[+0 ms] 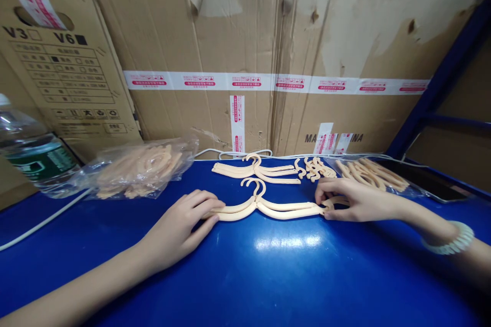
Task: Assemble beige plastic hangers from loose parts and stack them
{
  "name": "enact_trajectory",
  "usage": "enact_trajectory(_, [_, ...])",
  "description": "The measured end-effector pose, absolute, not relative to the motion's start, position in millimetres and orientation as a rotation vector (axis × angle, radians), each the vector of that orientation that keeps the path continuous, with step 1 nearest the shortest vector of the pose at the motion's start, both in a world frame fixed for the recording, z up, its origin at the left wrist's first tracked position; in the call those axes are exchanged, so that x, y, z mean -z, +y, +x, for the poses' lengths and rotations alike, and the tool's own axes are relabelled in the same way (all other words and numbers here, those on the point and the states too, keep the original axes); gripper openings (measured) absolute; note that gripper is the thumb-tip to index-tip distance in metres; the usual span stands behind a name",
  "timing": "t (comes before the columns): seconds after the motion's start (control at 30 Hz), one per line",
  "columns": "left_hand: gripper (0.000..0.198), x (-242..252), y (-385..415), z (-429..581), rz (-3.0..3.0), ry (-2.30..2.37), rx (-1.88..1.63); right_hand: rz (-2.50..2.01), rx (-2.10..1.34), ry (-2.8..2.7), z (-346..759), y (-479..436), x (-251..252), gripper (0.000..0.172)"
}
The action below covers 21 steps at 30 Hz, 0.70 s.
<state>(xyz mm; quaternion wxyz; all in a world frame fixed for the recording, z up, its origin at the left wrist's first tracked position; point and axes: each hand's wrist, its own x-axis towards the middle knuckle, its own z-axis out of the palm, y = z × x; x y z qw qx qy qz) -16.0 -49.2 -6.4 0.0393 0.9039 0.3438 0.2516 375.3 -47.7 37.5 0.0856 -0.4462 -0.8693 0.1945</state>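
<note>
Two beige hangers (289, 210) lie side by side on the blue table, their hooks pointing away from me. My left hand (187, 217) is closed round their left ends, thumb in front and fingers behind. At their right ends, my right hand (351, 199) pinches a curved beige piece (339, 201) against the tips; its fingers partly hide the joint. Behind them lies a second group of beige hangers (255, 167), hooks also facing back. Loose curved beige pieces (316, 167) are heaped to the right of that group.
Clear plastic bags of beige parts lie at the left (140, 168) and right (372, 172). A water bottle (34, 156) stands far left. A dark flat device (433, 181) lies far right. White cable (49, 219) crosses the table (238, 276). Taped cardboard (199, 41) walls the back.
</note>
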Motion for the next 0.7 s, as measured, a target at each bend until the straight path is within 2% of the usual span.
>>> enact_trajectory(0.37, [0.024,8.5,-49.0,-15.7,2.783,1.056,-0.838,-1.360,-0.575,-2.583,382.9,-50.3,-45.1,0.027])
enact_trajectory(0.57, [0.023,7.5,-49.7,-15.4,2.787,1.051,-0.835,-1.403,-0.598,-2.601,383.6,-50.7,-50.4,0.017])
enact_trajectory(0.7, [0.023,6.3,-50.2,-14.7,2.790,1.038,-0.839,-1.396,-0.633,-2.615,382.7,-51.9,-51.4,0.018])
